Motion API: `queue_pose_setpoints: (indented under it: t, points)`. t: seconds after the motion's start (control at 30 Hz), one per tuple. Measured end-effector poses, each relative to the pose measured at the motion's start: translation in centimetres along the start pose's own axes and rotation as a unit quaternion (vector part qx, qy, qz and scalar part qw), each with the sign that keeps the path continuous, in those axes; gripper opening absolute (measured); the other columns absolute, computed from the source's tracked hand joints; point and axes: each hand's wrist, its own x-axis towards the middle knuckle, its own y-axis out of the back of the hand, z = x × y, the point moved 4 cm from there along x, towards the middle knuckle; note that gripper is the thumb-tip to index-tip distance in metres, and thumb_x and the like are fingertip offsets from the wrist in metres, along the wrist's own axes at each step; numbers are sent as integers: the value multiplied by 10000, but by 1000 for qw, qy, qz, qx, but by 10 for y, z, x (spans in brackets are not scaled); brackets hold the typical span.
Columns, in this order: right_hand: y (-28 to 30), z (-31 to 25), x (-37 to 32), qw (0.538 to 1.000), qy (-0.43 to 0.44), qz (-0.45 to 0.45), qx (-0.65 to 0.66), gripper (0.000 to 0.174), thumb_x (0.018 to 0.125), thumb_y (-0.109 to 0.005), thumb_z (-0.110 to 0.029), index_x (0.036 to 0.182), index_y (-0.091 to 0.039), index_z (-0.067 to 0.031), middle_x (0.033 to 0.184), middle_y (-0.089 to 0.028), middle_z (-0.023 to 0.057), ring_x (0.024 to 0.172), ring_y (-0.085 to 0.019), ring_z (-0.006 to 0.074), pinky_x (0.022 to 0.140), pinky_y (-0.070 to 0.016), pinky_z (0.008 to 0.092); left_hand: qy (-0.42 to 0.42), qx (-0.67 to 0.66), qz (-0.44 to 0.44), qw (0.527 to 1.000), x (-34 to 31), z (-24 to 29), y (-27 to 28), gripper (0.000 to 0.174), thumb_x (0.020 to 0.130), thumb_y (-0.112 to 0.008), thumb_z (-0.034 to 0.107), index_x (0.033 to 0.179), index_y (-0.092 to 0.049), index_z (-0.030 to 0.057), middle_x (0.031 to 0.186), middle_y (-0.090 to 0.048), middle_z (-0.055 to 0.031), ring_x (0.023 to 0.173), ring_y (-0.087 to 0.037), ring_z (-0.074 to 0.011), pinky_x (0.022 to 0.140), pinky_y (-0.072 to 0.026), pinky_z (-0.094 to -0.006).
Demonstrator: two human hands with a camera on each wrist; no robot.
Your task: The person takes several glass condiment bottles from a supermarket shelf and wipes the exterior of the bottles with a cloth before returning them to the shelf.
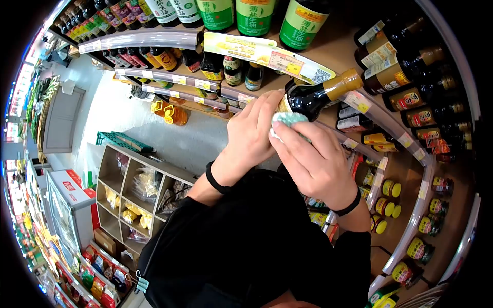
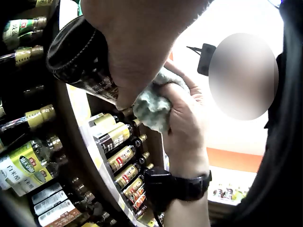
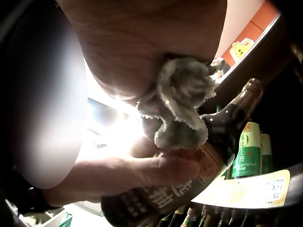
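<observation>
A dark glass soy sauce bottle (image 1: 306, 102) with a gold neck lies tilted in my left hand (image 1: 251, 128), its neck pointing up and right in the head view. The fingers of that hand curl round its body, and the label (image 3: 163, 198) shows below them in the right wrist view. My right hand (image 1: 318, 159) pinches a crumpled pale green cloth (image 1: 289, 121) against the bottle's shoulder. In the left wrist view, the bottle's dark base (image 2: 71, 49) sticks out past the left hand, with the cloth (image 2: 154, 106) bunched under the right fingers.
A shelf with green-labelled soy sauce bottles (image 1: 254, 18) stands just beyond the hands, its price strip (image 1: 269, 57) close behind the held bottle. More bottles (image 1: 421, 97) and yellow-lidded jars (image 1: 385, 205) line shelves at right. A compartmented bin (image 1: 136, 192) stands at lower left.
</observation>
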Motion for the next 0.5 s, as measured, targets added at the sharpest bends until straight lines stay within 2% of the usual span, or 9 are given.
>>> queue_pose_setpoints:
  t: [0.13, 0.2, 0.27, 0.3, 0.33, 0.4, 0.43, 0.47, 0.5]
  points:
    - [-6, 7, -1, 1000, 6, 22, -1, 253, 836, -838, -32, 1077, -819, 43, 1278, -753, 108, 1119, -701, 283, 891, -589, 413, 8, -32, -5, 999, -3, 2, 2, 631, 849, -839, 186, 1393, -603, -29, 1243, -743, -192, 999, -770, -374, 804, -631, -413]
    - [4, 9, -6, 1000, 10, -17, 5, 263, 830, -845, -19, 1083, -820, 46, 1272, -768, 117, 1113, -711, 295, 904, -591, 418, 29, -41, -18, 999, -4, 2, 9, 699, 840, -890, 229, 1414, -585, -27, 1233, -743, -200, 995, -771, -393, 808, -631, -425]
    - [13, 28, -23, 997, 10, 62, -35, 296, 810, -850, -25, 1086, -801, 68, 1235, -765, 137, 1077, -721, 319, 898, -593, 424, 132, -127, -61, 981, -8, -4, 13, 784, 834, -944, 296, 1440, -561, -22, 1228, -741, -210, 997, -771, -413, 824, -631, -433]
    - [23, 40, -27, 993, -18, 81, -87, 312, 809, -865, -34, 1110, -818, 34, 1231, -776, 134, 1050, -730, 318, 902, -594, 430, 164, -191, -56, 966, -12, -10, 10, 868, 828, -974, 354, 1477, -528, -11, 1212, -739, -228, 1017, -780, -416, 859, -627, -435]
    - [33, 49, -26, 991, -68, 83, -79, 335, 800, -818, 47, 1132, -829, 5, 1229, -784, 144, 1036, -729, 327, 909, -592, 427, 209, -254, -77, 941, -17, -14, 12, 823, 893, -928, 330, 1512, -502, -4, 1287, -728, -205, 1122, -766, -330, 959, -598, -416]
    - [47, 58, -27, 987, -97, 128, -23, 417, 772, -751, 121, 1157, -833, -16, 1235, -785, 154, 1025, -725, 337, 913, -589, 421, 313, -467, -72, 823, -28, -16, 3, 758, 970, -853, 310, 1543, -472, -8, 1368, -692, -165, 1250, -687, -250, 1061, -545, -407]
    - [45, 56, -26, 986, -100, 130, -23, 417, 772, -751, 121, 1157, -833, -16, 1235, -785, 154, 1025, -725, 337, 913, -589, 421, 322, -510, -64, 795, -29, -14, -2, 827, 1011, -764, 475, 1573, -419, -24, 1336, -700, -208, 1107, -751, -263, 973, -608, -399]
    - [43, 52, -21, 983, -104, 149, 24, 445, 758, -724, 140, 1162, -831, -14, 1241, -785, 157, 1025, -723, 340, 915, -588, 419, 351, -563, -89, 743, -29, -11, -4, 884, 1008, -725, 584, 1570, -435, -34, 1335, -700, -230, 1064, -774, -305, 944, -642, -442]
    - [40, 49, -16, 977, -108, 168, 70, 475, 744, -697, 160, 1168, -830, -11, 1247, -784, 159, 1025, -720, 344, 916, -587, 418, 359, -639, -115, 670, -23, -3, -2, 858, 1017, -722, 566, 1580, -442, -19, 1386, -681, -189, 1184, -724, -271, 1026, -599, -424]
